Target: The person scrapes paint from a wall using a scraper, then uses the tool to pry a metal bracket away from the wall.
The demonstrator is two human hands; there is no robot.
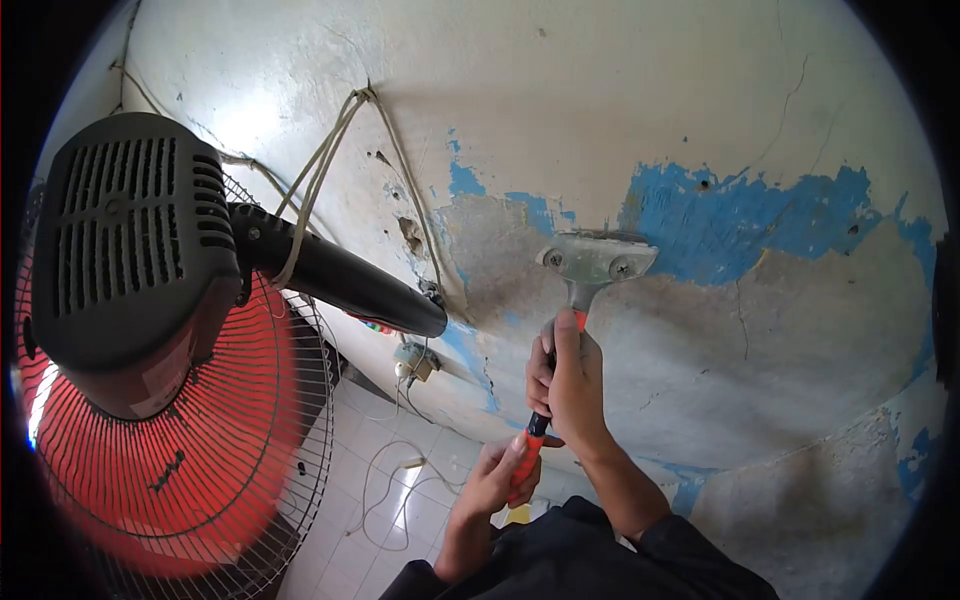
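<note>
A long-handled wall scraper [596, 264] with a wide metal head and an orange and black handle is held in both hands. My right hand [568, 378] wraps round the handle just below the head, thumb along the shaft. Lower down, my left hand [500, 475] grips the orange end of the handle. The scraper's blade edge lies at the wall [720, 345], by the border of a patch of blue paint [735, 225]. Around it the wall shows cream paint above and bare grey plaster below.
A fan [140, 250] with red blades and a black motor housing hangs at the left, tied by a cord [330, 150] to the wall. A socket with a plug [412, 362] sits low on the wall. A thin cable [375, 480] lies on the tiled floor [345, 440].
</note>
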